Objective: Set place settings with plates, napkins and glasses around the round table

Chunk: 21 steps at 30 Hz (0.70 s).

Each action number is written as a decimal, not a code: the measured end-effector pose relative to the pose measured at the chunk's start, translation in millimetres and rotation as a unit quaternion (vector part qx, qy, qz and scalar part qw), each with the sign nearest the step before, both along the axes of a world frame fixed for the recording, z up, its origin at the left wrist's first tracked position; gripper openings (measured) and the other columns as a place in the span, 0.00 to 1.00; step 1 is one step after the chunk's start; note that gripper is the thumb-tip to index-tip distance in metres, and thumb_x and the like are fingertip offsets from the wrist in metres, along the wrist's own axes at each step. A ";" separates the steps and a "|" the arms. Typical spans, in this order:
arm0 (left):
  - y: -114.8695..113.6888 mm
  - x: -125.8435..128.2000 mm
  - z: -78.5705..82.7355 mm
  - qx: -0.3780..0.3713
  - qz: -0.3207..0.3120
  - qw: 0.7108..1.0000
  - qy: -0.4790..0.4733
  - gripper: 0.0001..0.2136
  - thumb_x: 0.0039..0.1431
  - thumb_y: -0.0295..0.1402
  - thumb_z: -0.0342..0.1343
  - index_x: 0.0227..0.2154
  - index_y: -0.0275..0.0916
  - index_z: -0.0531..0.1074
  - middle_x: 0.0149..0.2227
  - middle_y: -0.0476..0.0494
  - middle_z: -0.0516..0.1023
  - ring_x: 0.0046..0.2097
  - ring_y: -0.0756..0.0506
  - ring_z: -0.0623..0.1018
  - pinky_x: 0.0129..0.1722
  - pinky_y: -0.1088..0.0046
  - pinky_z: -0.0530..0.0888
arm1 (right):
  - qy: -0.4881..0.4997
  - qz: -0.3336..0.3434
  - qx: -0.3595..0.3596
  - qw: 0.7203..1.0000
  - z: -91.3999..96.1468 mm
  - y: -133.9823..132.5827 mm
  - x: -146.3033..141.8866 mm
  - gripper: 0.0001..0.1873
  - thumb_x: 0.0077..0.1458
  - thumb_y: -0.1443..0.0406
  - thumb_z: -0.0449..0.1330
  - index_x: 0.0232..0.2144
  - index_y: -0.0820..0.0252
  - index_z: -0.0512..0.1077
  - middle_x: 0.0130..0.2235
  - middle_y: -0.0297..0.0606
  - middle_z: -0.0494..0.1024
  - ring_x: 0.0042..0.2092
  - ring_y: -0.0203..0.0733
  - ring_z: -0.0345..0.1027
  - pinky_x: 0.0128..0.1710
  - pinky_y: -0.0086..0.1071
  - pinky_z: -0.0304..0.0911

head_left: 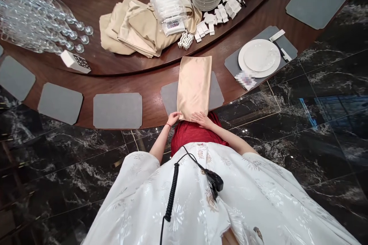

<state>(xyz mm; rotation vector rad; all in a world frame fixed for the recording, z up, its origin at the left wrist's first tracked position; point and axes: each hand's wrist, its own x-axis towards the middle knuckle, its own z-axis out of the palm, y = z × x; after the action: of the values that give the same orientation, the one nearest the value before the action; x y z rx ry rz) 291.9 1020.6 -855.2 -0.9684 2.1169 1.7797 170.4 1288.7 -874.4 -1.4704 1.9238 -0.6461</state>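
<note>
Now left hand (pixel 173 118), right hand (pixel 202 120) on gold cloth (pixel 194 88)

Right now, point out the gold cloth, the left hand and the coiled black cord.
gold cloth (pixel 194 86): head view, middle of its upward-facing surface
left hand (pixel 173 118): head view, middle of the hand, at the cloth's near left corner
coiled black cord (pixel 172 192): head view, midway along the coiled stretch
</note>
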 end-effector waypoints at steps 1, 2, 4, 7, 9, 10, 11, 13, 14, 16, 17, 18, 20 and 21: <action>-2.8 -1.2 2.7 0.020 -0.029 0.999 0.004 0.15 0.47 0.24 0.54 0.39 0.33 0.79 0.29 0.45 0.78 0.28 0.49 0.74 0.33 0.73 0.72 | 0.000 0.009 0.000 1.000 -2.8 -5.6 0.9 0.37 0.54 0.73 0.60 0.65 0.54 0.64 0.71 0.43 0.56 0.74 0.50 0.43 0.72 0.52 0.32; -6.4 -2.5 5.5 0.027 -0.059 0.998 0.007 0.17 0.46 0.23 0.54 0.39 0.33 0.80 0.30 0.43 0.80 0.30 0.48 0.76 0.35 0.71 0.73 | 0.003 0.005 0.002 1.000 -5.7 -9.8 2.0 0.35 0.56 0.74 0.57 0.66 0.55 0.64 0.71 0.43 0.57 0.73 0.48 0.44 0.72 0.51 0.33; -14.7 -4.9 11.2 -0.010 -0.121 0.993 0.013 0.19 0.45 0.21 0.55 0.40 0.34 0.82 0.34 0.41 0.82 0.35 0.44 0.79 0.41 0.67 0.75 | 0.004 -0.012 0.007 1.000 -10.8 -13.4 2.7 0.33 0.60 0.75 0.50 0.66 0.55 0.63 0.70 0.41 0.59 0.72 0.44 0.47 0.72 0.49 0.34; -24.7 -9.4 18.2 -0.128 -0.188 0.974 0.015 0.15 0.47 0.21 0.57 0.36 0.40 0.84 0.37 0.40 0.83 0.42 0.39 0.80 0.51 0.61 0.74 | -0.011 -0.011 0.007 1.000 -14.9 -10.2 -0.8 0.32 0.62 0.76 0.46 0.66 0.55 0.62 0.71 0.38 0.58 0.73 0.40 0.46 0.73 0.48 0.34; -27.1 -12.8 21.3 -0.167 -0.208 0.964 0.017 0.11 0.50 0.23 0.60 0.33 0.43 0.84 0.39 0.41 0.82 0.45 0.39 0.79 0.55 0.61 0.72 | -0.017 0.000 0.017 1.000 -15.3 -6.4 -4.7 0.34 0.61 0.78 0.47 0.66 0.54 0.62 0.71 0.36 0.57 0.73 0.39 0.43 0.73 0.49 0.33; -27.2 -14.5 22.5 -0.175 -0.204 0.963 0.024 0.07 0.51 0.26 0.62 0.31 0.43 0.83 0.40 0.41 0.81 0.45 0.39 0.79 0.55 0.61 0.72 | -0.016 0.004 0.022 1.000 -15.3 -4.4 -6.5 0.34 0.61 0.78 0.47 0.66 0.54 0.62 0.71 0.36 0.56 0.74 0.39 0.43 0.73 0.50 0.32; -26.8 -15.9 23.6 -0.181 -0.191 0.964 0.035 0.04 0.52 0.29 0.64 0.30 0.43 0.83 0.41 0.40 0.80 0.46 0.40 0.78 0.56 0.61 0.72 | -0.014 0.006 0.024 1.000 -15.3 -2.5 -8.1 0.34 0.61 0.79 0.47 0.66 0.54 0.62 0.71 0.37 0.56 0.74 0.39 0.42 0.73 0.50 0.32; -25.4 -17.8 25.7 -0.193 -0.147 0.968 0.059 0.03 0.52 0.34 0.66 0.28 0.42 0.82 0.47 0.39 0.78 0.51 0.39 0.77 0.58 0.61 0.71 | -0.009 0.009 0.019 1.000 -15.8 1.9 -11.0 0.33 0.61 0.79 0.47 0.65 0.54 0.64 0.71 0.38 0.57 0.73 0.41 0.44 0.73 0.52 0.31; -24.9 -18.0 26.5 -0.198 -0.124 0.970 0.068 0.04 0.52 0.35 0.67 0.28 0.41 0.81 0.51 0.39 0.77 0.54 0.38 0.75 0.60 0.59 0.70 | -0.008 0.008 0.014 1.000 -16.4 4.4 -12.4 0.33 0.62 0.79 0.46 0.64 0.53 0.65 0.71 0.38 0.58 0.73 0.42 0.45 0.73 0.53 0.31; -24.5 -17.1 27.1 -0.189 -0.094 0.975 0.073 0.07 0.53 0.36 0.66 0.25 0.40 0.79 0.55 0.39 0.77 0.60 0.37 0.72 0.64 0.56 0.67 | -0.002 0.007 0.009 1.000 -18.2 10.2 -15.2 0.31 0.64 0.78 0.46 0.64 0.52 0.66 0.70 0.37 0.60 0.73 0.42 0.47 0.73 0.53 0.32; -24.5 -16.0 26.5 -0.172 -0.087 0.978 0.074 0.08 0.54 0.36 0.65 0.23 0.40 0.77 0.54 0.39 0.78 0.61 0.37 0.71 0.65 0.55 0.65 | 0.005 0.006 0.010 1.000 -19.3 13.0 -16.5 0.30 0.65 0.77 0.46 0.64 0.52 0.66 0.69 0.36 0.61 0.73 0.42 0.47 0.73 0.52 0.33; -24.6 -14.8 25.1 -0.153 -0.079 0.982 0.077 0.10 0.54 0.36 0.64 0.21 0.40 0.75 0.52 0.39 0.79 0.62 0.37 0.70 0.65 0.55 0.64 | 0.014 0.004 0.012 1.000 -20.7 15.5 -17.6 0.30 0.65 0.77 0.46 0.65 0.53 0.66 0.69 0.36 0.62 0.72 0.41 0.48 0.73 0.51 0.34; -24.3 -12.6 20.1 -0.118 -0.057 0.987 0.091 0.13 0.55 0.37 0.63 0.18 0.41 0.72 0.48 0.39 0.82 0.63 0.37 0.69 0.66 0.56 0.63 | 0.041 -0.005 0.015 0.999 -24.3 18.5 -18.4 0.30 0.65 0.76 0.47 0.65 0.53 0.65 0.68 0.35 0.64 0.71 0.41 0.51 0.73 0.48 0.38; -23.7 -12.0 16.5 -0.104 -0.042 0.989 0.100 0.13 0.55 0.37 0.62 0.17 0.41 0.71 0.47 0.38 0.82 0.64 0.37 0.69 0.66 0.56 0.62 | 0.058 -0.010 0.012 0.998 -26.6 18.8 -18.0 0.30 0.65 0.76 0.48 0.65 0.54 0.65 0.67 0.36 0.66 0.70 0.41 0.54 0.73 0.47 0.41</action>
<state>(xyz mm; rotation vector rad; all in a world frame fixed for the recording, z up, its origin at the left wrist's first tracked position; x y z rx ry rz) 280.0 996.9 -838.7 -0.7588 2.4681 1.7048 152.3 1307.5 -901.0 -1.5047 2.0299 -0.5567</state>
